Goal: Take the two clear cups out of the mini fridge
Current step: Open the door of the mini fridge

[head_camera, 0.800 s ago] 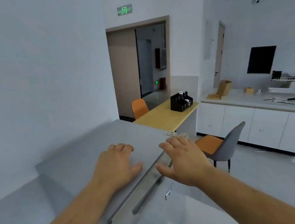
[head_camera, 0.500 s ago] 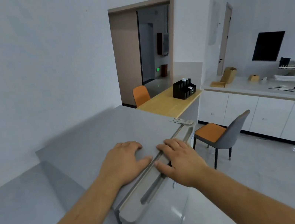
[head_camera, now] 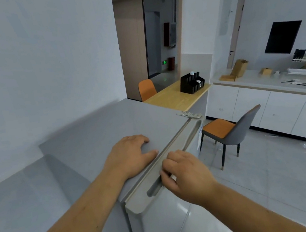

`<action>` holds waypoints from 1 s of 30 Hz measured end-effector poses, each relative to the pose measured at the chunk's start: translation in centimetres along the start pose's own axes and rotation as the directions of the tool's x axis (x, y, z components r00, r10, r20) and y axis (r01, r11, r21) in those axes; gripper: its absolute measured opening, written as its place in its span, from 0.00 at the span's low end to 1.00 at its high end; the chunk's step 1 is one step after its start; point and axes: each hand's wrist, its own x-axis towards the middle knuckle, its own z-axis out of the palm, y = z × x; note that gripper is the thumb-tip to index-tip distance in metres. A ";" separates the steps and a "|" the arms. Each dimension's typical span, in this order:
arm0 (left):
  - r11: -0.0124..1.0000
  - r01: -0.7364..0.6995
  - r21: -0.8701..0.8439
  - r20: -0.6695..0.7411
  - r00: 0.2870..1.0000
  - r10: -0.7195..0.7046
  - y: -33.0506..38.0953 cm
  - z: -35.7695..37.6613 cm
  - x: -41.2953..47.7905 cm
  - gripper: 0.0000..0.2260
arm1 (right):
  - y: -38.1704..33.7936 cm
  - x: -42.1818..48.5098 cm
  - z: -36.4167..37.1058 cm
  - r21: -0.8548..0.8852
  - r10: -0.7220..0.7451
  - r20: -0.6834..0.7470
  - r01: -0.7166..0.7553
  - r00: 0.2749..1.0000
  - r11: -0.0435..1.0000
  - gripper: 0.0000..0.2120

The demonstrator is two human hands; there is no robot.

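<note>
A grey mini fridge (head_camera: 98, 133) stands against the white wall, seen from above, with its door (head_camera: 161, 219) closed. My left hand (head_camera: 131, 156) lies flat on the fridge's top near the front edge, fingers spread. My right hand (head_camera: 186, 173) has its fingers curled into the recessed handle groove (head_camera: 177, 156) along the top of the door. The two clear cups are hidden inside the fridge.
A grey chair with an orange seat (head_camera: 230, 133) stands just right of the fridge. Behind it are a wooden table (head_camera: 175, 98) with a black organizer (head_camera: 192, 83), an orange chair (head_camera: 146, 89), and a white counter (head_camera: 276, 83) with small items. Tiled floor lies to the right.
The view has tilted down and closer. My right hand slid from resting on the door's top edge into the handle groove and curled its fingers. My left hand stayed flat on top.
</note>
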 end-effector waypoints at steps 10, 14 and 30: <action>1.000 0.013 -0.024 0.004 1.000 -0.013 -0.1 0.1 -0.2 0.30 | -1.0 -1.3 -2.2 0.038 0.085 0.088 -0.088 0.993 0.995 0.13; 1.000 0.017 -0.009 -0.006 1.000 -0.017 0.0 0.1 0.0 0.30 | -0.6 -1.1 -3.8 0.058 0.245 0.054 -0.248 0.968 0.967 0.12; 1.000 0.011 -0.020 -0.022 1.000 -0.012 -0.3 0.5 0.0 0.26 | 0.5 -2.5 -7.1 -0.146 0.530 0.291 -0.511 0.796 0.847 0.16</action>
